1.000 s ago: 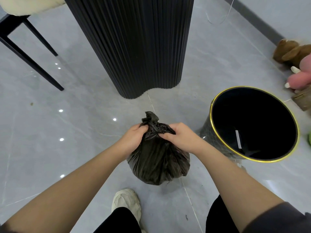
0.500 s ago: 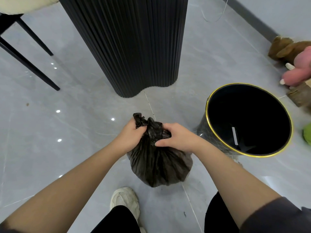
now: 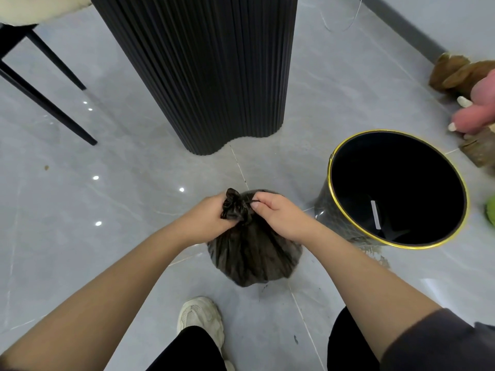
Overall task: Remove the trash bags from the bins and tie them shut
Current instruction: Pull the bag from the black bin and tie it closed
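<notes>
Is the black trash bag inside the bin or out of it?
Out. The trash bag sits on the floor beside the gold-rimmed bin, its neck gripped by the left hand and right hand.

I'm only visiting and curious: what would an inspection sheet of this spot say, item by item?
Surface: glossy grey floor tiles; a small brown speck at left.
Job's things: black trash bag out of the bin and beside it, neck gathered; black bin with a gold rim, upright, no liner seen over the rim, a white strip inside.
Clutter: plush toys and a green thing at right.
Hands: left hand grips the bag's neck; right hand pinches a thin strand there.
Cables: thin wire on the floor near the far wall.
Surroundings: black fluted column, chair legs, the person's shoe.
</notes>
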Available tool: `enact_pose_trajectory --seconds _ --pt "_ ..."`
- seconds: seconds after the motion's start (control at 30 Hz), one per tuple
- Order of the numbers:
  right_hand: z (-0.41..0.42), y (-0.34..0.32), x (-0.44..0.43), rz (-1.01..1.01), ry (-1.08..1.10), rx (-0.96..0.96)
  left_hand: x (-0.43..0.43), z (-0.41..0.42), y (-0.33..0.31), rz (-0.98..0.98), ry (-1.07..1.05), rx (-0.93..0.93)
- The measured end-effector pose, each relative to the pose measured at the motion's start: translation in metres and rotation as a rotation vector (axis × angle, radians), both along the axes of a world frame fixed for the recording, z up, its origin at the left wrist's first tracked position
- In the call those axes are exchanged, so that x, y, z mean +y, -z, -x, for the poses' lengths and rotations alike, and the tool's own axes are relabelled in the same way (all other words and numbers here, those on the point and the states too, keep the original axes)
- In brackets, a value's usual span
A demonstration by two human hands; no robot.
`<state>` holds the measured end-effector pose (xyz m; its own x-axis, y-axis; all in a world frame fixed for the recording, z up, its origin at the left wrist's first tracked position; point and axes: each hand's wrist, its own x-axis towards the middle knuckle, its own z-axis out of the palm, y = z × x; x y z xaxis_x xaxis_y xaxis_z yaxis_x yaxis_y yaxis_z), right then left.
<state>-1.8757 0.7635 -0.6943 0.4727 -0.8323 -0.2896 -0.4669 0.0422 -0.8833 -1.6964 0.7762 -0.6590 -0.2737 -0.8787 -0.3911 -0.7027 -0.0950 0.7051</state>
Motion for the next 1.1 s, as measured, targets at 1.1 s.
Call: enact_pose_trajectory --seconds 1.1 --pt "-0.031 0.022 -0.017 0.17 -0.066 0.191 -0.057 0.012 -0.007 -0.335 -0.322 0.278"
